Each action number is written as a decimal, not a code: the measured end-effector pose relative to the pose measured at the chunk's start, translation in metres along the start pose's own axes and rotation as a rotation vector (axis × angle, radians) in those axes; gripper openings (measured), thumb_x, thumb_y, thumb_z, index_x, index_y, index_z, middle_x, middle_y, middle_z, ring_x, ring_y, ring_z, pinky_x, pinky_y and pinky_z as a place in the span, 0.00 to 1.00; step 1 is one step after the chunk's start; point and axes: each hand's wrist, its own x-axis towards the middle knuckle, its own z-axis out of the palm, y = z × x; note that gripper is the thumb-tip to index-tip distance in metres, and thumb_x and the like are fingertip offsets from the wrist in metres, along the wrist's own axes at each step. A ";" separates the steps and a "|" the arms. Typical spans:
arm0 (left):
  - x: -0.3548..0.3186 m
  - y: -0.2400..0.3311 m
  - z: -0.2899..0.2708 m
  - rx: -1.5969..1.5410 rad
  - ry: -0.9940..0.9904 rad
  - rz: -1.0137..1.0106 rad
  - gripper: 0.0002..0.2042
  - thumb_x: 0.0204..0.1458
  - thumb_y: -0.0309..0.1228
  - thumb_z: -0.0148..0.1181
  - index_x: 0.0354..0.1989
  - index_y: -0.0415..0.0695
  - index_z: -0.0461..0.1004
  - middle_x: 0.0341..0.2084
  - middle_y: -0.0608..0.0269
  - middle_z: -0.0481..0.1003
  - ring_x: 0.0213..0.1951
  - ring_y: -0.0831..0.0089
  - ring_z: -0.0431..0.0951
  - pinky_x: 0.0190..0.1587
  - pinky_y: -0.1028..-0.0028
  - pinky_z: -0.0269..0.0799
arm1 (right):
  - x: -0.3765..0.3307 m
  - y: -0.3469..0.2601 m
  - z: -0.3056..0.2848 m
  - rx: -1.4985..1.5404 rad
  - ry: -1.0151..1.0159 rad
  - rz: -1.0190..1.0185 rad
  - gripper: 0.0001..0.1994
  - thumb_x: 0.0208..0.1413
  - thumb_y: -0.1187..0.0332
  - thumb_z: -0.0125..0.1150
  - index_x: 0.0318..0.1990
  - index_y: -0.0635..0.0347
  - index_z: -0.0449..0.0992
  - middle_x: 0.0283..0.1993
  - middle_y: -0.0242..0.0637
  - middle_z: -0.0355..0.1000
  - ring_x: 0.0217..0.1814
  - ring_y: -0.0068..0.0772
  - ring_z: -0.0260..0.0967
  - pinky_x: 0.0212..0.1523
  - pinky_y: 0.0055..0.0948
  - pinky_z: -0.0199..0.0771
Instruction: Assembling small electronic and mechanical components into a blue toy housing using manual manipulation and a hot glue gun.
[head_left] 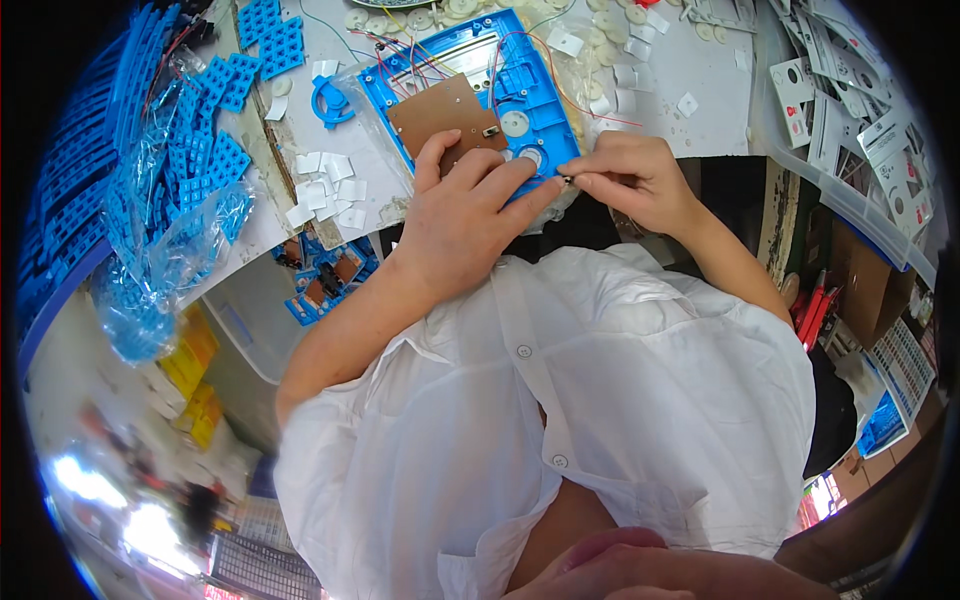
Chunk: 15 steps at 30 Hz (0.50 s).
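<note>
White shirt [620, 400] below cluttered white worktable [700, 90].

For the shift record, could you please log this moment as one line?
left hand: pressing blue plastic housing | right hand: pinching small dark part at housing edge | brown circuit board: inside

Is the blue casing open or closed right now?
Open: the blue casing lies with its inside up, brown circuit board and wires exposed.
</note>
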 end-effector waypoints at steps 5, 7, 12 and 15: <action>0.001 0.002 -0.001 0.016 -0.038 0.001 0.18 0.51 0.29 0.61 0.51 0.58 0.80 0.47 0.74 0.75 0.47 0.72 0.75 0.65 0.48 0.56 | 0.002 -0.020 0.011 0.248 0.079 0.365 0.10 0.58 0.79 0.64 0.47 0.60 0.76 0.22 0.21 0.58 0.27 0.12 0.55 0.30 0.20 0.57; 0.001 0.004 -0.001 0.019 -0.037 -0.005 0.18 0.50 0.29 0.61 0.51 0.57 0.80 0.48 0.73 0.75 0.48 0.72 0.75 0.65 0.48 0.56 | 0.004 -0.022 0.010 0.281 0.070 0.413 0.13 0.58 0.79 0.64 0.48 0.59 0.70 0.23 0.20 0.55 0.27 0.11 0.53 0.31 0.19 0.55; 0.003 0.003 -0.002 0.019 0.002 -0.001 0.17 0.49 0.29 0.64 0.50 0.56 0.80 0.47 0.72 0.75 0.47 0.69 0.75 0.66 0.48 0.55 | 0.010 -0.021 0.008 0.239 -0.004 0.382 0.14 0.56 0.77 0.65 0.46 0.58 0.68 0.22 0.22 0.54 0.25 0.15 0.51 0.30 0.21 0.56; -0.001 -0.001 -0.018 -0.130 0.068 -0.133 0.17 0.46 0.30 0.68 0.47 0.55 0.80 0.45 0.70 0.75 0.46 0.67 0.75 0.65 0.48 0.53 | 0.007 -0.020 0.006 0.233 0.011 0.398 0.15 0.56 0.76 0.66 0.48 0.57 0.69 0.21 0.21 0.53 0.25 0.14 0.50 0.30 0.21 0.54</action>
